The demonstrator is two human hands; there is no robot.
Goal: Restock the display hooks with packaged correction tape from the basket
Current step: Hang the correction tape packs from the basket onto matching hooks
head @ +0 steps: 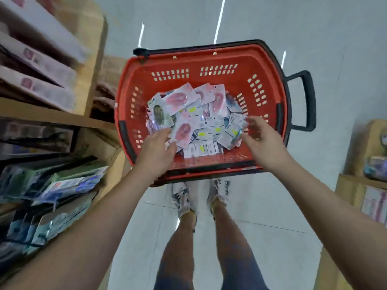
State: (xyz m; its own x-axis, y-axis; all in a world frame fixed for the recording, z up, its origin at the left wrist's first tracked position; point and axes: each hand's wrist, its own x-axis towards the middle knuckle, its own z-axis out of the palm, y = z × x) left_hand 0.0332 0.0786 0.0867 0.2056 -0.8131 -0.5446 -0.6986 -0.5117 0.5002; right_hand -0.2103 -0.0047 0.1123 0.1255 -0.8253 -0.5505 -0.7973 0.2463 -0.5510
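Progress: barely starting (0 packs lifted, I judge) | correction tape packs [194,120] are lying heaped in the middle of the basket [194,59] | left hand [158,145] is touching the heap's near-left edge, grip untellable | right hand [261,132] is hovering, fingers spread, at its right edge

A: Baskets?
B: One red basket [188,57].
A: Packs inside?
B: Correction tape packs [201,122]: a heap, too overlapped for me to count. At least three are pink-fronted, plus one green-fronted pack [159,114].
A: Else?
B: My left hand [157,147] and right hand [261,135], two; shoes [182,199], two.
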